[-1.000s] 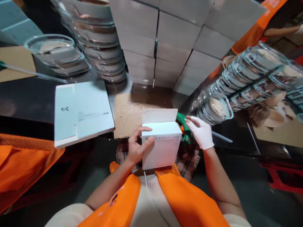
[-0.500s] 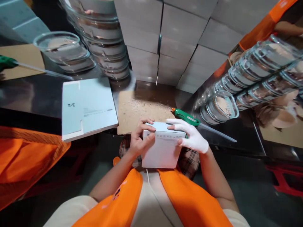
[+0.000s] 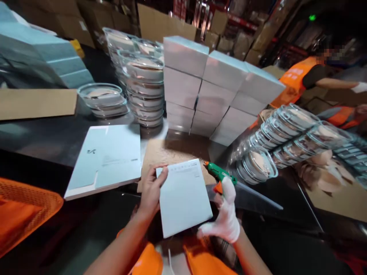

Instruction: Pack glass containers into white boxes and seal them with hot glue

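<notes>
Both hands grip a closed white box above the table's near edge — the bare left hand clasps its left side, the gloved right hand its lower right corner. A green glue gun lies just beyond on the dark table — probably clear of the box, though the overlap hides it.

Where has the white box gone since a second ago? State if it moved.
Yes. The white box, held by the left hand and gloved right hand, now overlaps the cardboard mat; earlier it sat below its edge.
</notes>
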A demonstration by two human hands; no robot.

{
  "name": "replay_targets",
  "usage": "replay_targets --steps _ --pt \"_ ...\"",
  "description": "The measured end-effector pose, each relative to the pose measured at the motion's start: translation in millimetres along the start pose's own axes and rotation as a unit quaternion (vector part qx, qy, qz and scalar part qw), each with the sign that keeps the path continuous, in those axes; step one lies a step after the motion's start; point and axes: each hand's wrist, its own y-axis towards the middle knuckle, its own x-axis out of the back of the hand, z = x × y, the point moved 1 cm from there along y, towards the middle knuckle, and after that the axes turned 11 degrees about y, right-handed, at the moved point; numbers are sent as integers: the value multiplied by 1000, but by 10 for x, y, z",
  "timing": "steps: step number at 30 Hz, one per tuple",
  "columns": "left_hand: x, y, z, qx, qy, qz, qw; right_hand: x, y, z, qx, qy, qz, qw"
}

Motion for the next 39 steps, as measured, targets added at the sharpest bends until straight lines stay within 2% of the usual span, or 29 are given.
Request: replay_targets --steps 2,3,5,10,12,14,17,19,21,23,26,29,31,32,34,36,37,39 --pt "15 132 -105 61 -49 33 996 21 69 76 94 -70 74 990" --pt "24 185 -173 60 -74 51 994 51 159 110 128 -88 110 982" --pt "46 265 -337 6 -119 68 991 142 435 165 190 -104 156 964" --pt "62 436 -939 -179 -142 135 964 424 1390 273 343 -106 132 924" --pt "30 577 -1255 -232 -175 150 945 515 1833 308 394 -123 122 903" --pt "-25 766 -1545 -264 -209 158 928 595 2324 325 410 -142 88 896" --pt "-125 1048 -1767 -295 -197 151 922 681 3122 312 365 -202 -47 908" --pt "-168 1180 -1721 -291 -153 133 935 681 3639 283 309 -259 -105 909" --pt "-165 1247 -1554 -257 -105 121 953 613 4099 240 224 -299 -89 923" --pt "-114 1241 -1337 -226 -70 105 966 485 4461 189 132 -310 -35 941" --pt "-2 1099 -1031 -223 -25 71 972 272 4774 143 54 -299 19 952" --pt "46 822 -767 -260 60 56 962 211 4769 146 24 -299 27 954" --pt "-6 586 -587 -308 150 73 937 307 4544 136 12 -324 7 946" --pt "-65 457 -488 -338 197 98 915 386 4348 119 18 -339 -6 941" --pt "-251 182 -261 -400 279 183 853 572 3759 56 55 -344 -25 937" --pt "-506 -97 -5 -446 342 282 777 757 2918 -49 126 -305 -8 944" --pt "-650 -225 126 -460 371 320 741 845 2435 -134 118 -302 19 946" --pt "-942 -436 368 -478 426 358 680 1027 1448 -370 46 -301 45 952"
